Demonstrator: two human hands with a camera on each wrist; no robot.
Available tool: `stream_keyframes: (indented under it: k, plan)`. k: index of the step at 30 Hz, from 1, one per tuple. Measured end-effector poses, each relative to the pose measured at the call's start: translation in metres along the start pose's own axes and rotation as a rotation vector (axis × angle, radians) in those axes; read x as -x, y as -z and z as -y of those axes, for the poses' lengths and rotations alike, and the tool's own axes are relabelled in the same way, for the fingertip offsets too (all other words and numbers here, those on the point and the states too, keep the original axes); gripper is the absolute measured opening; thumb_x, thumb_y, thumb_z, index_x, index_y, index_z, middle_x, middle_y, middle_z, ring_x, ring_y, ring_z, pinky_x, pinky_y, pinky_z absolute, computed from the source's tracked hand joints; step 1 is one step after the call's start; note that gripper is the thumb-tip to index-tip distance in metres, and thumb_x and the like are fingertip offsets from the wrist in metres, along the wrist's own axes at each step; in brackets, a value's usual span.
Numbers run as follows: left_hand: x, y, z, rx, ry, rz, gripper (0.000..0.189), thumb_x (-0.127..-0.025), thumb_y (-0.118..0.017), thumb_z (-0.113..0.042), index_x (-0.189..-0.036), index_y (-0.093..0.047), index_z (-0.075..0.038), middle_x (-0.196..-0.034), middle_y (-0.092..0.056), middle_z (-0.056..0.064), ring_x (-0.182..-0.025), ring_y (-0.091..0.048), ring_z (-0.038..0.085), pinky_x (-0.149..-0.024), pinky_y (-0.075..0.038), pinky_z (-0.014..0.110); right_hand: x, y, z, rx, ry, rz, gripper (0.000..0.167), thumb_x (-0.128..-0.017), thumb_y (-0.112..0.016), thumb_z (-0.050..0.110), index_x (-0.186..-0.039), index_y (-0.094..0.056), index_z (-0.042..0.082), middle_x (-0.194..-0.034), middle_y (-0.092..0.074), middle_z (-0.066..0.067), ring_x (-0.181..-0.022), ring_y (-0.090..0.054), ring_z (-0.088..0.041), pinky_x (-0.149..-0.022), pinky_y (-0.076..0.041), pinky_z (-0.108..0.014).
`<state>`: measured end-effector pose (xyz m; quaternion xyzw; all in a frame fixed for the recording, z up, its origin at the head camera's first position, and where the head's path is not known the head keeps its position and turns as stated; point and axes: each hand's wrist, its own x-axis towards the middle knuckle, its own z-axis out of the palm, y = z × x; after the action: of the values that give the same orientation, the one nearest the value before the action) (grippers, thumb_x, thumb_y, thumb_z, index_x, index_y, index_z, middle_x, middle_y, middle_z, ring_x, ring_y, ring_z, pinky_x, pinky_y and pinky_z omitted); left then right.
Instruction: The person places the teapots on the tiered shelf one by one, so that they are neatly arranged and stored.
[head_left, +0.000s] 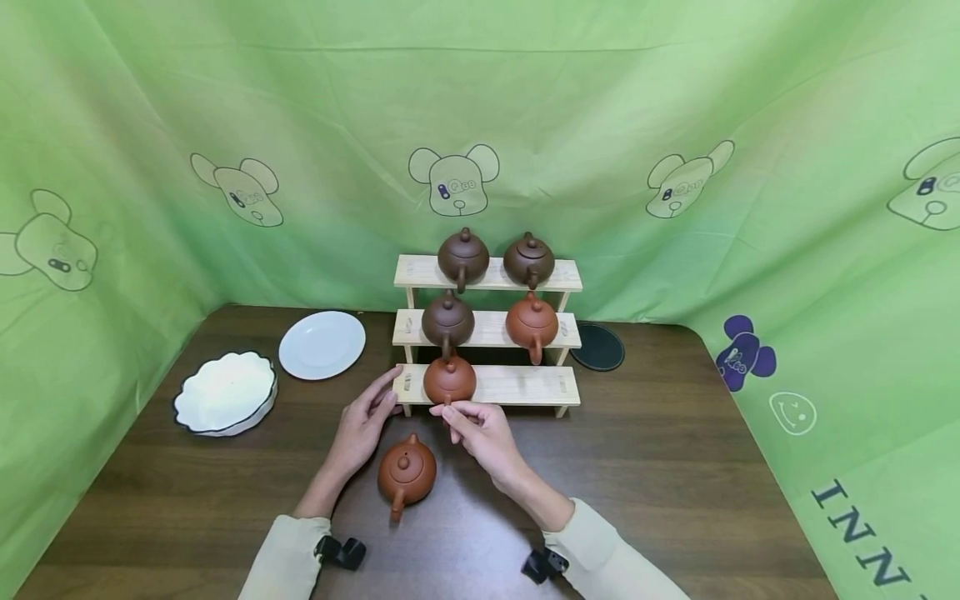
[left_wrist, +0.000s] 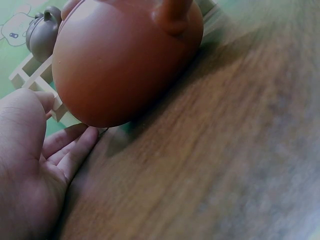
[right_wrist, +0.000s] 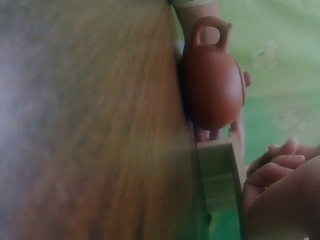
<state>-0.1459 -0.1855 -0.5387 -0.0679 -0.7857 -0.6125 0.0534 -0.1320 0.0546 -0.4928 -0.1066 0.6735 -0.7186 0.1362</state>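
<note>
My right hand [head_left: 486, 439] pinches the handle of a reddish-brown clay teapot [head_left: 450, 383], which sits at the left part of the bottom tier of a wooden stand [head_left: 525, 385]. At that tier's left end rests my left hand [head_left: 362, 432], fingers extended along the edge. Between my forearms a second reddish-brown teapot [head_left: 407, 473] stands on the table, its handle toward me; it looms large in the left wrist view [left_wrist: 125, 65]. In the right wrist view, my right hand's fingers [right_wrist: 275, 175] are curled, with the teapot handle hidden behind them.
Two dark brown teapots [head_left: 463, 257] stand on the top tier. The middle tier holds a dark brown teapot [head_left: 447, 321] and a reddish one [head_left: 532, 323]. Left lie a white plate [head_left: 322, 345] and a scalloped white bowl [head_left: 227, 393]; a black round mat [head_left: 600, 348] lies right of the stand.
</note>
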Motion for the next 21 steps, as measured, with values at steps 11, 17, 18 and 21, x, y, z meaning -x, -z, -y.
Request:
stream_keyframes:
  k: [11, 17, 18, 21]
  plan:
    - [0.0005, -0.0003, -0.0016, -0.004, -0.012, -0.004, 0.044, -0.118, -0.057, -0.015, -0.162, -0.059, -0.011, -0.163, -0.058, 0.013, -0.117, -0.073, 0.005, -0.100, -0.061, 0.019, 0.0017, 0.0014, 0.0019, -0.008, -0.022, 0.003, 0.030, -0.112, -0.069, 0.016, -0.125, -0.078, -0.009, -0.072, -0.056, 0.006, -0.055, -0.039, -0.002, -0.048, -0.029, -0.015]
    - [0.0009, -0.0003, -0.0030, -0.001, -0.024, -0.005, 0.044, -0.118, -0.057, -0.014, -0.162, -0.059, -0.010, -0.162, -0.059, 0.015, -0.118, -0.073, 0.010, -0.100, -0.062, 0.022, 0.0042, 0.0053, 0.0019, -0.023, -0.032, -0.026, 0.029, -0.108, -0.073, 0.013, -0.123, -0.078, -0.011, -0.072, -0.061, 0.005, -0.057, -0.043, -0.001, -0.046, -0.029, -0.014]
    - [0.0008, -0.0003, -0.0027, -0.002, -0.026, -0.005, 0.044, -0.118, -0.057, -0.015, -0.162, -0.059, -0.010, -0.162, -0.059, 0.015, -0.118, -0.073, 0.010, -0.100, -0.062, 0.022, 0.0046, 0.0063, 0.0019, -0.028, -0.036, -0.030, 0.029, -0.108, -0.074, 0.013, -0.122, -0.078, -0.011, -0.072, -0.061, 0.004, -0.058, -0.044, 0.000, -0.046, -0.029, -0.014]
    - [0.0005, -0.0003, -0.0011, -0.001, -0.041, -0.007, 0.044, -0.118, -0.057, -0.017, -0.162, -0.059, -0.011, -0.162, -0.059, 0.016, -0.119, -0.073, 0.008, -0.100, -0.062, 0.020, 0.0061, 0.0094, 0.0022, -0.032, -0.049, -0.042, 0.028, -0.107, -0.074, 0.012, -0.122, -0.077, -0.012, -0.072, -0.062, 0.004, -0.058, -0.043, 0.000, -0.046, -0.028, -0.013]
